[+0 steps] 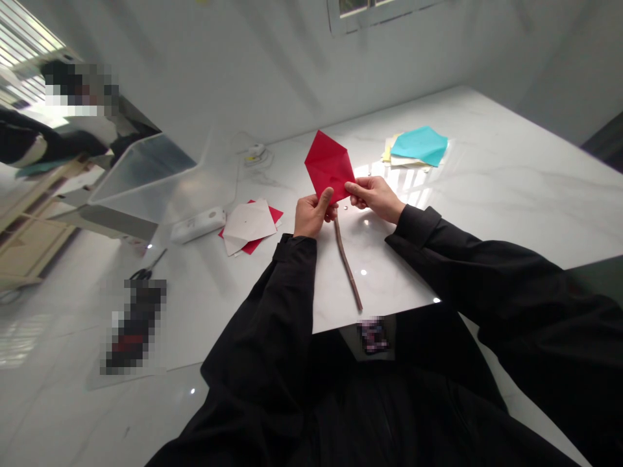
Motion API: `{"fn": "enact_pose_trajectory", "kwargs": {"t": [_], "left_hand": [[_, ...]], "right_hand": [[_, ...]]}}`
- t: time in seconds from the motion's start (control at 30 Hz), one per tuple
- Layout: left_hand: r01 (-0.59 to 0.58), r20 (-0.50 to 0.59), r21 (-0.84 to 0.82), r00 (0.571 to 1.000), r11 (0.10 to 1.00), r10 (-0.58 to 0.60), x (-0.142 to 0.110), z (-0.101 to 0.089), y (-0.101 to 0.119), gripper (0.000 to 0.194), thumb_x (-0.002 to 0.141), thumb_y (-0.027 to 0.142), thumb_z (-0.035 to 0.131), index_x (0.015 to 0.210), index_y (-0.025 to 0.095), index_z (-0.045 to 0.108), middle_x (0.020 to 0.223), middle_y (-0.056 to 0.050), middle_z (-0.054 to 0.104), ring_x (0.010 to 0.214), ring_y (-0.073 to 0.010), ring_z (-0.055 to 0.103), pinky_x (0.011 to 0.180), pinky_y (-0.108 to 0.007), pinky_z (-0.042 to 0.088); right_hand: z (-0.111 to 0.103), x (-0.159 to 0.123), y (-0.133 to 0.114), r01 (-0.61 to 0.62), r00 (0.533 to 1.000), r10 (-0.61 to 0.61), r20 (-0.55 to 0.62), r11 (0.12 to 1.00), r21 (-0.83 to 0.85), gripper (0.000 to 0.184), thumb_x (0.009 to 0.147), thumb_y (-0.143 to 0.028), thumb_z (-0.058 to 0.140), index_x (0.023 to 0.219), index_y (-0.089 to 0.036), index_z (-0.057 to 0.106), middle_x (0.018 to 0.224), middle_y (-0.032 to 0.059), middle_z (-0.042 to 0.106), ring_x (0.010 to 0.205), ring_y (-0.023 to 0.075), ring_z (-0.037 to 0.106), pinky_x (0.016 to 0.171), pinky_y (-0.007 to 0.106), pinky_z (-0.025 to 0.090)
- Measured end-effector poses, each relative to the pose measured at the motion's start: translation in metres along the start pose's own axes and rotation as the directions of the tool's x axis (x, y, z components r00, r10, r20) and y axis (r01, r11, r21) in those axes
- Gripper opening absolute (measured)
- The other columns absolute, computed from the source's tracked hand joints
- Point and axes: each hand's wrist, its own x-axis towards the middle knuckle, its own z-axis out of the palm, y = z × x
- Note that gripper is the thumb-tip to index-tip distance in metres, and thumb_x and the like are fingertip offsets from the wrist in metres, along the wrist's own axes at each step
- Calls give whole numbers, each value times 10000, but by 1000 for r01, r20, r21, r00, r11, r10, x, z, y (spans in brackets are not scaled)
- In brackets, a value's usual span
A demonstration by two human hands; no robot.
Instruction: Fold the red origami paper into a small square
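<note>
Black sleeves [277,292] lie below red paper [331,162], pinched by nearly closed left hand [310,216] and right hand [377,196]; uneven tugging risks tearing.

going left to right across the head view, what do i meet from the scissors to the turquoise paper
Scissors → white oblong device → pale paper → held red envelope → turquoise paper.

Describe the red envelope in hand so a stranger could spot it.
Find the white marbled table, then the left hand and right hand above it. They grip a red envelope by its lower part. Unlike the red paper lying at left and turquoise paper at right, it is held up.
</note>
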Motion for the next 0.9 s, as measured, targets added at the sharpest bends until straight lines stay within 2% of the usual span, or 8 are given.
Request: {"fn": "enact_pose_trajectory", "kwargs": {"t": [0.23,0.37,0.5,0.6,0.7,0.8,0.9], "left_hand": [[18,-9,-73,1000,997,-19,2,1,0,600,775,746,802,730,160,684,614,-51,673,499,-124,612,497,-256,483],[-6,-76,-83,997,997,0,6,0,-5,554,808,709,794,728,175,671,627,-37,670,494,-113,595,491,-245,475],[-16,-126,-176,992,984,-7,9,-4,-8,465,756,622,867,885,206,705,761,-25,722,585,-121,655,558,-234,529],[-16,-121,-252,993,968,-16,10,-7,-6,560,710,562,916,1123,248,705,937,-43,763,740,-158,731,653,-247,575],[-47,-125,-282,992,958,12,11,-8,-2,720,694,532,942,1303,282,652,1020,-64,751,903,-213,771,765,-286,601],[-73,-116,-284,992,956,41,12,-9,-2,795,680,531,957,1361,289,625,1056,-78,737,987,-250,773,824,-317,607],[-78,-124,-274,991,958,45,12,-10,-3,789,675,535,958,1344,284,623,1051,-76,735,979,-254,771,815,-317,609]], "right_hand": [[-1,3,3,-8,1000,8,-3,998,61,525,842,-618,840,726,-156,618,607,13,635,491,58,481,432,189,374],[1,0,2,-50,998,48,41,998,40,529,807,-638,859,763,-154,650,617,20,645,492,72,497,419,199,379],[1,-3,0,-60,994,57,91,998,35,538,774,-647,883,788,-145,691,633,31,656,509,83,513,431,207,391],[0,-4,-2,-77,986,70,150,996,41,524,783,-621,891,756,-142,680,620,20,627,519,78,490,449,209,383],[0,-5,-4,-97,974,88,210,995,34,494,807,-571,891,719,-147,653,611,3,594,531,76,470,468,210,375],[0,-6,-4,-86,964,84,253,996,-5,479,833,-536,873,680,-149,634,613,2,583,544,77,467,488,211,375],[1,-8,-5,-69,960,77,269,997,-39,457,861,-492,845,651,-149,627,611,2,576,540,75,459,503,214,377]]}}
